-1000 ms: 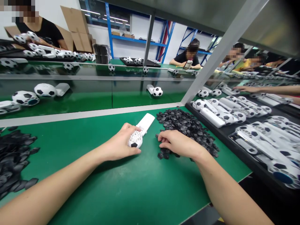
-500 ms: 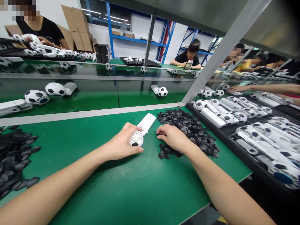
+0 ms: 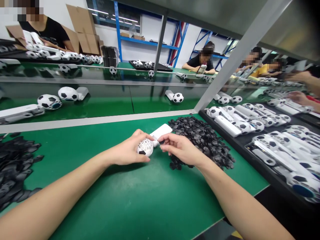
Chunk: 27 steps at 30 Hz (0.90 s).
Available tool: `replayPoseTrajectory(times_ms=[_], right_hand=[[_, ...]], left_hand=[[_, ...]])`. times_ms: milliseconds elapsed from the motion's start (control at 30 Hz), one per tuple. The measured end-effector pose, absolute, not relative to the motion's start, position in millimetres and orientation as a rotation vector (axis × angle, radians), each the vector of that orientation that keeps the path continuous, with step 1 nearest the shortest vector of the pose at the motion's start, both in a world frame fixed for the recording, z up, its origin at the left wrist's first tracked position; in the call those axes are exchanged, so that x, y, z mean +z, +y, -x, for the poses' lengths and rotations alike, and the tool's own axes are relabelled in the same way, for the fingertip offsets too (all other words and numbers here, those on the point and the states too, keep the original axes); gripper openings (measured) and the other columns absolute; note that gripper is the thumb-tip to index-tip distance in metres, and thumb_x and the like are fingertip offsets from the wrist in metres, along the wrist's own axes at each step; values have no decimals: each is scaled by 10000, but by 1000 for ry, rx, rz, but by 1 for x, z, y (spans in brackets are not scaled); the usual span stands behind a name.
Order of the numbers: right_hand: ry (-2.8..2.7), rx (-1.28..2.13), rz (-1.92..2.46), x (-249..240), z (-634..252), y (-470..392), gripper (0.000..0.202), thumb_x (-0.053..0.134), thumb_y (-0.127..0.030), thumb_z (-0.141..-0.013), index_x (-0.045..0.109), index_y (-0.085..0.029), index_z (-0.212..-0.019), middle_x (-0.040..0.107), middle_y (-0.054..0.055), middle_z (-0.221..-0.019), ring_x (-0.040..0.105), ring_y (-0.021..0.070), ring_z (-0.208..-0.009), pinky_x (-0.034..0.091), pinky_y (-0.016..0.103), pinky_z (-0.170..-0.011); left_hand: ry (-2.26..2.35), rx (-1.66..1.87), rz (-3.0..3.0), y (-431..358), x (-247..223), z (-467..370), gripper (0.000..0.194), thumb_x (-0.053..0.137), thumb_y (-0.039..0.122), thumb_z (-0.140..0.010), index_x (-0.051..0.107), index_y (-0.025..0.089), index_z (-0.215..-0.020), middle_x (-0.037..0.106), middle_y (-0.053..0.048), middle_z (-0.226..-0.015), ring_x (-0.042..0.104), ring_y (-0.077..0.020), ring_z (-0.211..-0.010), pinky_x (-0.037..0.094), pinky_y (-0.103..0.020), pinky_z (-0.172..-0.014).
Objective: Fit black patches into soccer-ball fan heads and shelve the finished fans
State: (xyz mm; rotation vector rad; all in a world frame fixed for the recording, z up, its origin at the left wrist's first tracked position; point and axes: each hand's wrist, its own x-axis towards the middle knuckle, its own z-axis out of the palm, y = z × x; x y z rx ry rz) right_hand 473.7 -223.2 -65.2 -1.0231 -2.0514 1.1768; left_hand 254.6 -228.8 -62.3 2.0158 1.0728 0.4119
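My left hand (image 3: pixel 127 148) is closed around the round head of a white soccer-ball-shaped device (image 3: pixel 146 146) lying on the green tabletop. Its openwork shell faces up, one black patch shows near the bottom, and a flat white handle (image 3: pixel 162 130) points away to the right. Just right of the ball, my right hand (image 3: pixel 183 148) pinches a small black plastic piece (image 3: pixel 161 142), mostly covered by the fingertips. Behind that hand spreads a pile of black plastic pieces (image 3: pixel 205 136).
Another black pile (image 3: pixel 17 166) lies at the left. A black tray (image 3: pixel 240 146) of soccer-ball devices stands at right, beside a slanted grey post (image 3: pixel 225 66). Beyond the pale ledge (image 3: pixel 100 119), more devices lie on a green conveyor (image 3: pixel 107 103). Several people sit farther off.
My right hand has moved left from the black pile to beside the ball, with a black piece in its fingers. The device's handle has swung right. Devices on the conveyor have shifted right.
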Motion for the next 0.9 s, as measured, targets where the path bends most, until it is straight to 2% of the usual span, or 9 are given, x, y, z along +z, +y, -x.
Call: replayPoseTrajectory(times_ms=[100, 200, 300, 367, 500, 633, 733, 900], right_hand=[[-2199, 835, 929, -66, -471, -224, 102, 542, -196, -825, 636, -185, -863, 592, 21, -805, 546, 129, -751, 440, 253, -703], [-2258, 634, 882, -66, -471, -225, 80, 564, -194, -820, 641, -184, -839, 591, 17, -780, 539, 125, -730, 428, 250, -706], [-2267, 726, 897, -67, -470, -227, 70, 556, -181, -823, 613, -179, -864, 615, 2, -763, 546, 115, -685, 435, 225, -657], [-2271, 806, 891, -67, -468, -229, 92, 532, -178, -841, 605, -182, -896, 631, 0, -794, 563, 115, -710, 443, 223, -678], [-2327, 748, 819, -67, -465, -231, 138, 517, -186, -855, 639, -198, -917, 647, 14, -885, 570, 138, -840, 432, 259, -790], [-2291, 731, 889, -67, -464, -232, 144, 537, -194, -840, 643, -203, -937, 647, 8, -845, 573, 128, -751, 445, 250, -722], [-2243, 806, 879, -70, -462, -233, 113, 551, -173, -829, 633, -185, -904, 639, 5, -833, 566, 123, -743, 442, 243, -718], [-2181, 849, 851, -75, -457, -234, 49, 587, -146, -795, 628, -170, -783, 616, -2, -743, 552, 123, -700, 435, 238, -677]], left_hand=[[1035, 369, -2017, -227, -60, -251, 559, 617, 289, -673, 414, 290, -1194, 382, -20, -1092, 494, -185, -895, 440, -297, -753], [997, 331, -2036, -227, -56, -248, 580, 579, 239, -681, 391, 283, -1228, 393, -27, -1165, 512, -167, -839, 438, -270, -685], [1004, 327, -2034, -229, -54, -249, 581, 541, 202, -678, 387, 276, -1233, 403, -34, -1192, 522, -156, -799, 435, -263, -646], [1029, 343, -2029, -231, -54, -251, 578, 528, 193, -669, 396, 271, -1226, 410, -40, -1188, 525, -152, -776, 436, -262, -628], [1067, 405, -2065, -233, -57, -254, 564, 523, 175, -651, 429, 259, -1200, 428, -40, -1163, 515, -172, -850, 442, -270, -690], [1071, 432, -2084, -233, -60, -254, 556, 531, 170, -644, 442, 248, -1187, 439, -44, -1146, 504, -186, -906, 441, -291, -749], [1082, 457, -2084, -233, -60, -255, 526, 557, 186, -645, 462, 238, -1159, 451, -44, -1127, 502, -193, -932, 441, -299, -771], [1166, 510, -2068, -234, -63, -262, 474, 631, 302, -647, 503, 234, -1098, 467, -40, -1112, 498, -215, -951, 431, -334, -803]])
